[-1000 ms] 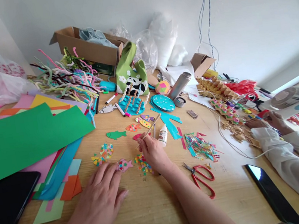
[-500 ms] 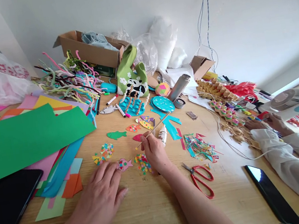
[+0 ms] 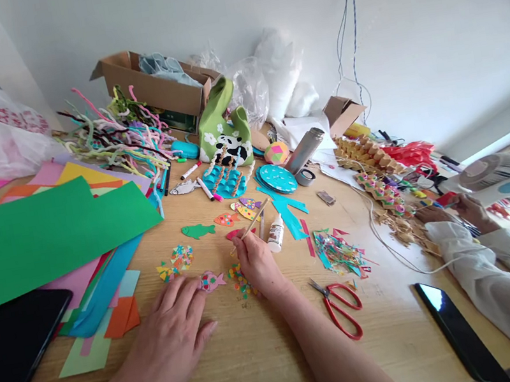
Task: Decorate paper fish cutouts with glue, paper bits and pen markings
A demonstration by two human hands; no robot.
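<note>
My left hand (image 3: 178,316) lies flat on the table, its fingertips at the head of a pink paper fish (image 3: 212,280) with coloured dots. A thin wooden stick (image 3: 256,216) is pinched in my right hand (image 3: 259,261), above a pile of small paper dots (image 3: 239,282) that the hand partly covers. Just behind that hand lies a red paper fish (image 3: 237,234), partly hidden. A white glue bottle (image 3: 276,234) is to its right. Farther back are a green paper fish (image 3: 198,230) and an orange dotted fish (image 3: 226,219).
Red-handled scissors (image 3: 341,306) lie right of my forearm, near paper scraps (image 3: 342,249) and a phone (image 3: 458,330). Coloured paper sheets (image 3: 50,239) cover the left side. At the right, a co-worker's sleeves (image 3: 471,273) reach in beside a white fan (image 3: 499,175).
My right hand has moved slightly left and lower with the stick, which now covers more of the dots and uncovers the glue bottle. My left hand stays in place.
</note>
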